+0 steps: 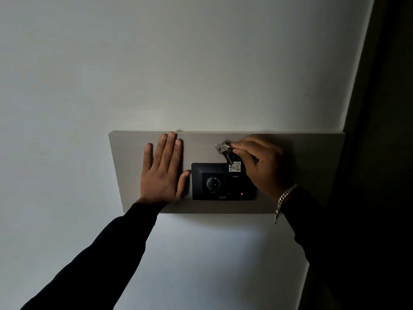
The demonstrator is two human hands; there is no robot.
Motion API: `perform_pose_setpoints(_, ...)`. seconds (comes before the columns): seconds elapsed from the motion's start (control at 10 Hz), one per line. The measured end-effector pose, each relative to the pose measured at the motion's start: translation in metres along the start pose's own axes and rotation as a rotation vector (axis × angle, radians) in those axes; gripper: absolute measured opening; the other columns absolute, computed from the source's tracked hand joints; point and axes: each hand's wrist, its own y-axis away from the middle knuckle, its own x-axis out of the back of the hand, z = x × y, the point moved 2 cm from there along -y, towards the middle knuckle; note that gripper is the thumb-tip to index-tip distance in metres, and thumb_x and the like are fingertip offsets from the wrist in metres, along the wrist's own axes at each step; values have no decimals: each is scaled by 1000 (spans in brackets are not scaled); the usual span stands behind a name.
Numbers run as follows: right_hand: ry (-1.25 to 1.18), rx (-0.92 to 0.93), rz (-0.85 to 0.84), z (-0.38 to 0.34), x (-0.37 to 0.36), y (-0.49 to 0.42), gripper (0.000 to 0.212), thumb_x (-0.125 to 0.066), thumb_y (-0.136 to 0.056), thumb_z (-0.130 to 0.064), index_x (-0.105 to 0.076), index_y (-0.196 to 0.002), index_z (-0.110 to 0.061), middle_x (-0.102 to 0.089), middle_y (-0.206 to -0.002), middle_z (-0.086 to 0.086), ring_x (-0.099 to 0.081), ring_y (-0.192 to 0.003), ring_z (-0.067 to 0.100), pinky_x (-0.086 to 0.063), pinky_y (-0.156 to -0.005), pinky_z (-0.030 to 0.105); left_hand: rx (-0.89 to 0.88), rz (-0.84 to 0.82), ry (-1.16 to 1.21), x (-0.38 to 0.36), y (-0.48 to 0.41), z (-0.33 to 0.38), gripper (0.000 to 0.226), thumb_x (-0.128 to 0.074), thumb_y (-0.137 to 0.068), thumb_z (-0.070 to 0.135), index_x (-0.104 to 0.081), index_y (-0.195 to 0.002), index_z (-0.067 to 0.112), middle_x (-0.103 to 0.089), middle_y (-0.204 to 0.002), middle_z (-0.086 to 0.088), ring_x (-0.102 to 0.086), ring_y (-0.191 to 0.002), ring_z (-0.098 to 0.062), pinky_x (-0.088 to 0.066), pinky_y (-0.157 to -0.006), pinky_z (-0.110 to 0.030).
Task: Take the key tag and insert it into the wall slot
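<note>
A black wall unit (214, 184) with a round dial and a small red light sits on a beige panel (312, 175). A key tag (234, 167) with a white label marked 402 stands at the unit's top right, over the slot. A silver key (222, 148) hangs from the same ring just above it. My right hand (261, 164) pinches the ring end of the tag from the right. My left hand (164, 168) lies flat on the panel left of the unit, fingers spread, thumb touching the unit's edge. I cannot tell how deep the tag sits in the slot.
The pale wall (178, 63) surrounds the panel. A dark vertical edge, perhaps a door frame (380, 108), runs down the right side. A silver chain bracelet (283, 200) hangs on my right wrist. The scene is dim.
</note>
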Motion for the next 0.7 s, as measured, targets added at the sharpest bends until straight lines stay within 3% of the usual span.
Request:
perform_pose_setpoints(0.4, -7, 18, 43, 7, -2, 5, 10, -67, -86, 1, -75, -93, 1, -73, -86, 12, -66, -79, 17, -51, -77, 16, -8, 21, 8, -5, 3, -1, 72, -34, -96, 44, -21, -155, 5, -9, -168, -11, -14, -155, -30, -8, -126, -53)
perform_pose_setpoints(0.6, -101, -62, 51, 6, -2, 8, 11, -69, -86, -7, -77, -93, -5, -76, -88, 8, -70, -82, 14, -57, -76, 28, 26, -61, -10, 0, 0, -1, 70, -28, -99, 45, -16, -156, 6, -14, -165, -15, -7, -156, -29, -5, -126, -53)
perform_pose_setpoints(0.7, -100, -133, 70, -3, 6, 16, 16, -73, -83, -9, -76, -98, -5, -77, -94, 7, -71, -87, 11, -57, -82, 29, 77, -84, 140, 16, 0, 8, 70, -27, -99, 44, -18, -155, 4, -17, -165, -19, -7, -156, -30, -7, -124, -58)
